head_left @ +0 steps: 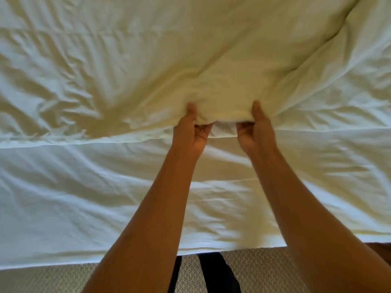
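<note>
Possibly the duvet pulls crooked; left hand and right hand grip its edge with curled fingers, too close together.

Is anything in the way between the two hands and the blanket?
No, nothing visible is in the way. The left hand and the right hand both grip the near edge of the blanket, thumbs on top and fingers curled underneath, with the sheet below.

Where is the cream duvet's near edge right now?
Head view, centre: the cream fabric duvet has its near edge gripped by the left hand and right hand, over the white bed sheet.
</note>
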### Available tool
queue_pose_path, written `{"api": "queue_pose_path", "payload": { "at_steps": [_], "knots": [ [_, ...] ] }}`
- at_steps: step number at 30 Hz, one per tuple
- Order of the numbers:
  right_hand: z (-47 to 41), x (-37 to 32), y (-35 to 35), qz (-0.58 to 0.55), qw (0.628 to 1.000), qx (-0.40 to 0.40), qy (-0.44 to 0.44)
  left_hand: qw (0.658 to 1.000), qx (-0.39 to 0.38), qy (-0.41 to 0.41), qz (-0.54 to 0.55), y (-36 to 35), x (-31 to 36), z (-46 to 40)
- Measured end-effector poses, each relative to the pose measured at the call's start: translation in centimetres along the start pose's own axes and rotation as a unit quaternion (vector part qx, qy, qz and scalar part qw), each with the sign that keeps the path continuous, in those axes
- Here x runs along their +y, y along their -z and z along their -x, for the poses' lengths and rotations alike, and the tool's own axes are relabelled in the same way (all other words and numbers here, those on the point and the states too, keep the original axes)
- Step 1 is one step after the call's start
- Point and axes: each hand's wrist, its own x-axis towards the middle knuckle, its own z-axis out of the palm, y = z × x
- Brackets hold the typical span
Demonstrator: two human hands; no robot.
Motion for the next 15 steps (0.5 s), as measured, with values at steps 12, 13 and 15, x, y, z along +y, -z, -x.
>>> {"api": "queue_pose_path", "payload": {
  "at_steps": [12, 13, 15],
  "knots": [
    [-3.3, -11.1, 1.1, 0.183, 0.983, 0.033, 0.007, 0.998, -0.012, 0.049, 0.029, 0.3, -4.7, 0.9],
    [-4.1, -13.0, 0.0, 0.188, 0.980, 0.058, 0.010, 0.998, -0.013, 0.049, 0.039, -1.3, -5.6, 0.9],
    [-5.9, -16.6, -2.2, 0.200, 0.976, 0.083, 0.003, 0.997, -0.003, 0.042, 0.066, -4.9, -8.0, 0.4]
  ]
}}
